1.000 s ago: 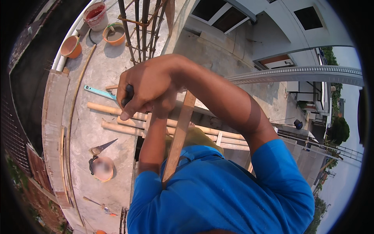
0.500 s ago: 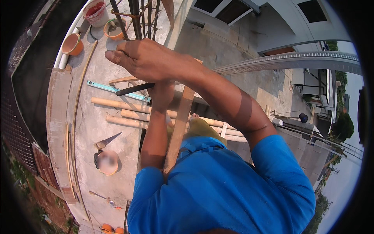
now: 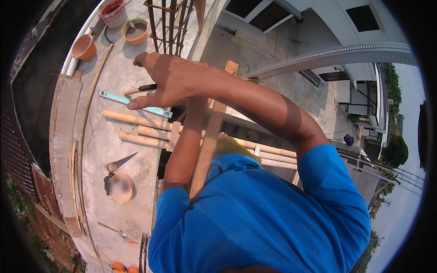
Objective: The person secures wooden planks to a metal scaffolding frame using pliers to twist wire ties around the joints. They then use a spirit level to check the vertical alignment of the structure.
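I see my right hand upper centre of frame, fingers spread flat, grip apart and clamped on nothing. A dark tool handle pokes out just left of the palm, beneath it; can't tell if the palm touches it. My left hand is hidden behind the right one, only the forearm shows rising from the blue sleeve, so I can't tell its grip. A wooden plank runs up from lower centre to just right of the hands. Far below on the concrete slab: light blue level left of the hand, wooden poles under it, trowel and pinkish bowl at left centre, orange buckets upper left, rebar cage top centre.
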Motion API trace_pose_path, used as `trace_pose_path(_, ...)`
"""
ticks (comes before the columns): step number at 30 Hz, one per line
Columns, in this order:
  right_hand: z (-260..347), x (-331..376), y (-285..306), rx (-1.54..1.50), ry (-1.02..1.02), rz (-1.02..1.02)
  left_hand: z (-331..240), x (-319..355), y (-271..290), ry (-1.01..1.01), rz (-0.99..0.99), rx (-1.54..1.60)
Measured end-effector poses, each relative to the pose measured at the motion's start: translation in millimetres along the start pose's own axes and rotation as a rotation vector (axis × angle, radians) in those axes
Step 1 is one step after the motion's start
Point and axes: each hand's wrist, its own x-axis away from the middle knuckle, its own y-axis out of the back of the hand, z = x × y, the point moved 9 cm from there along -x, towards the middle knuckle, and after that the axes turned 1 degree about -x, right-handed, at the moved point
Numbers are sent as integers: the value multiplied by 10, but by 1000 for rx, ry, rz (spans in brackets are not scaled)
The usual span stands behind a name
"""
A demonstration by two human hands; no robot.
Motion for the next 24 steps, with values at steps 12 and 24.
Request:
trace_pose_path(12,375,277,-472,184,364,-343,-290,218,117,143,-70,262)
trace_pose_path(24,456,797,-919,229,629,-263,-318,570,252,-53,39,190)
